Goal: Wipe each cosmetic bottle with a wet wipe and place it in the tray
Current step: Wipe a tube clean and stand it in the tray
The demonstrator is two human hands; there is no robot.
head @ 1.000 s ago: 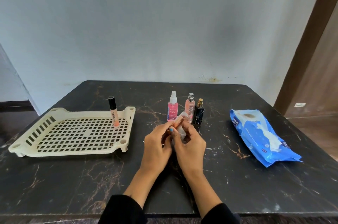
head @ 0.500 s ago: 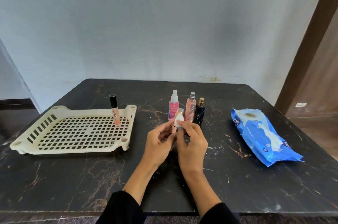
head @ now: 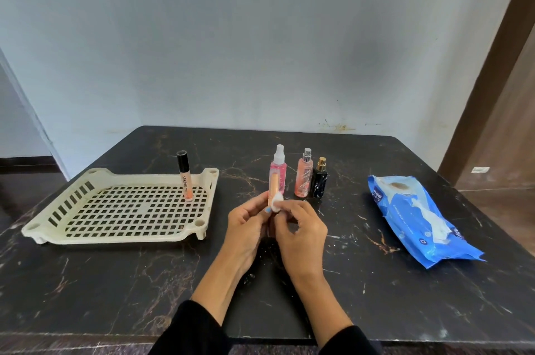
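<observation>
Cosmetic bottle [head: 273,188], upright in the pinching left hand [head: 246,227], is being rubbed by the right hand [head: 301,231] gripping a wet wipe [head: 277,206]; next, seemingly, comes placing it at nine o'clock in the tray [head: 69,234].

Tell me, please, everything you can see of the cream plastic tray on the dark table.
The cream plastic tray is a shallow rectangle with a floor of small square holes, slotted openings along its left wall and round sockets at its corners. It looks like slightly yellowed, rigid plastic. It sits flat on short feet on the left part of the dark marble-patterned table, apart from both hands. One thing stands in it: an upright lip gloss tube with a black cap, near the far right corner.
</observation>
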